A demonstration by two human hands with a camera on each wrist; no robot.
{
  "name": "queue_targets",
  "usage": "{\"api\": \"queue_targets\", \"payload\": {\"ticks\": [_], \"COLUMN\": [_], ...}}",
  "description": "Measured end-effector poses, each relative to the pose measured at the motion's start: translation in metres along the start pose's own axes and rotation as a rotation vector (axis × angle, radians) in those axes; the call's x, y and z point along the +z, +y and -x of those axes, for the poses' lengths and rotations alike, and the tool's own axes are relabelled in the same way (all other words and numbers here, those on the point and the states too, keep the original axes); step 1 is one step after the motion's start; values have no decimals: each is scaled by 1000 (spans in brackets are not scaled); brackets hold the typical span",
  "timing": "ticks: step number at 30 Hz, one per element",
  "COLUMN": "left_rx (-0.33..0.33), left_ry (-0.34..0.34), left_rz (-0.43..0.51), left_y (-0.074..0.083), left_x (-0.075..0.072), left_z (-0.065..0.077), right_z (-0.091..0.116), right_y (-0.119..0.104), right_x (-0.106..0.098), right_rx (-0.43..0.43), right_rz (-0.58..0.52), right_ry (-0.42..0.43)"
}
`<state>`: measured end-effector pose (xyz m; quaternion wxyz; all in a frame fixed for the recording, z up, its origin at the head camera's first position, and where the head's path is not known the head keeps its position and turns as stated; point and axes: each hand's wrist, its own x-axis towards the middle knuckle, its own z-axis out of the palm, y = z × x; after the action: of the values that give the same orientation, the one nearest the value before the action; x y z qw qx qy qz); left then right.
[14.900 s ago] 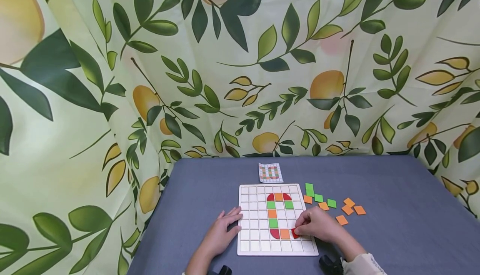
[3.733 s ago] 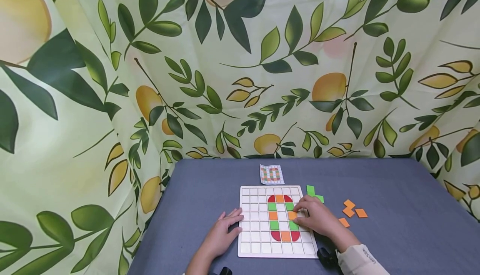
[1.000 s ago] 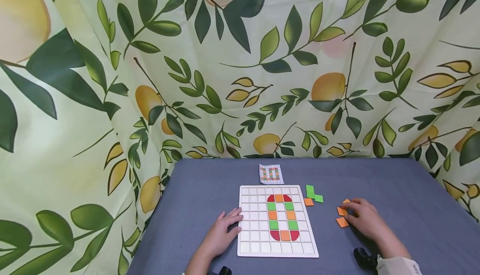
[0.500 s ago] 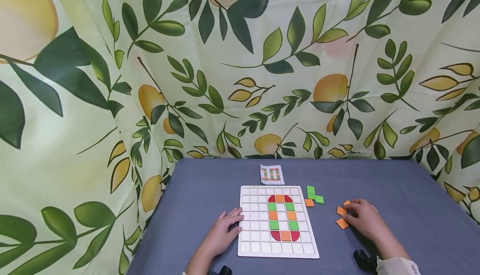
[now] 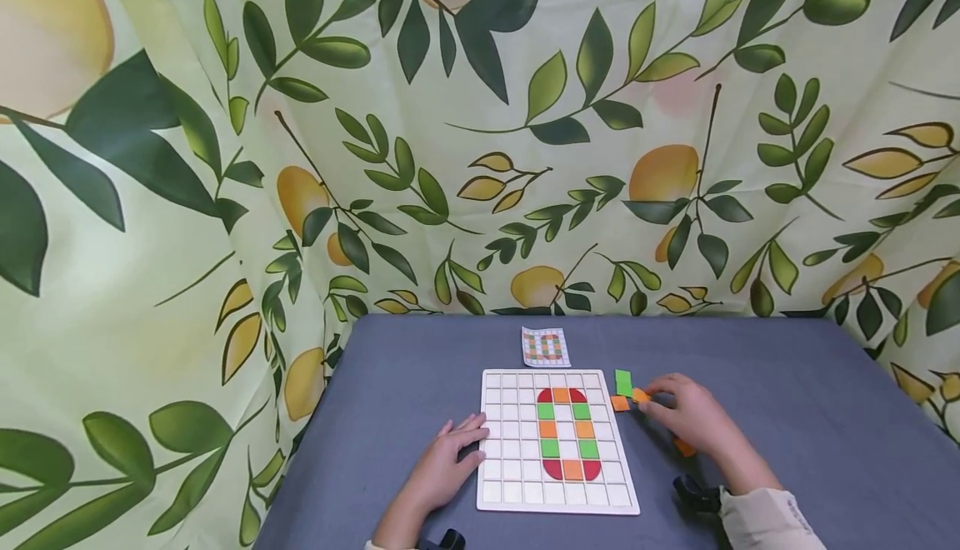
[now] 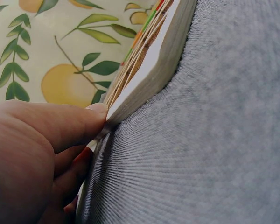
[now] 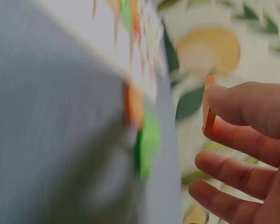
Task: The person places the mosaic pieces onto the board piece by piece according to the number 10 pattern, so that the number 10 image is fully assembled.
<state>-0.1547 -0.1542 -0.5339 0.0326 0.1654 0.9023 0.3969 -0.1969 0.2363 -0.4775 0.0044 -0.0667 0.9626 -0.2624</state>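
A white gridded board point(image 5: 517, 496) lies on the table, bearing an oval ring of green and orange square tiles with red rounded corner pieces point(image 5: 552, 469). My left hand point(image 5: 447, 467) rests at the board's left edge; its thumb point(image 6: 79, 122) touches the rim in the left wrist view. Between thumb and index finger my right hand point(image 5: 693, 417) pinches an orange square tile point(image 7: 209, 105). That hand is above the table, just right of the board. Near its fingertips lie an orange tile point(image 5: 619, 403) by the board's edge and a green tile point(image 5: 623, 382).
Behind the board lies a small card point(image 5: 546, 347) printed with a coloured grid pattern. An orange tile point(image 5: 684, 447) shows partly beneath my right hand. A leaf-and-fruit patterned curtain point(image 5: 450, 242) hangs behind the grey-blue table point(image 5: 390, 383).
My right hand has picked an orange tile from the right-hand group and carried it left toward the board. Over the longer span, the ring's right side gained tiles. My left hand stays put.
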Motion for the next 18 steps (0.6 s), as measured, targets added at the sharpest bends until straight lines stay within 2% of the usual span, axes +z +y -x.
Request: {"api": "queue_targets", "payload": {"ticks": [4, 10, 15, 18], "left_rx": [25, 44, 41, 48], "left_ry": [11, 15, 11, 6], "left_rz": [0, 5, 1, -3], "left_y": [-1, -2, -1, -1], "left_x": [-1, -1, -1, -1], "left_z": [1, 1, 2, 2], "right_z": [-16, -35, -52, -61], "right_y": [-44, -104, -133, -143], "right_x": [17, 46, 74, 88], "right_rx": [-75, -180, -297, -309], "right_rz": [-43, -48, 2, 31], "right_ry": [-16, -106, -167, -188]}}
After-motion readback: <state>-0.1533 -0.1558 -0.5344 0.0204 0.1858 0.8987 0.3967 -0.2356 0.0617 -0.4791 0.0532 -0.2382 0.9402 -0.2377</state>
